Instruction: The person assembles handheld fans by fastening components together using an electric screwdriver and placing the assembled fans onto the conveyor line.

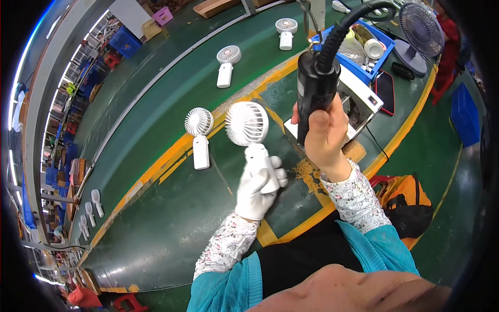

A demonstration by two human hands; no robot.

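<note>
My left hand [253, 196], in a white glove, is closed around the handle of a white handheld fan [247, 124], its round grille tilted up and away from me. My bare right hand [328, 136] grips a black cylindrical power screwdriver [315, 86], thumb pressed on its side. A thick black cable [331, 47] runs from the tool's top; its lower tip is hidden. Just left of the held fan, another white handheld fan [199, 125] lies on the green bench. Two more, a grey-faced fan [224, 75] and a farther grey-faced fan [285, 40], lie on the green belt.
A white box-shaped device [358, 86] stands behind my right hand. Beyond it are a blue tray [387, 44] of parts, a grey desk fan [419, 32] and a dark red-edged tablet-like object [383, 92]. Several white fans [96, 202] lie far left. An orange bag [416, 192] is at right.
</note>
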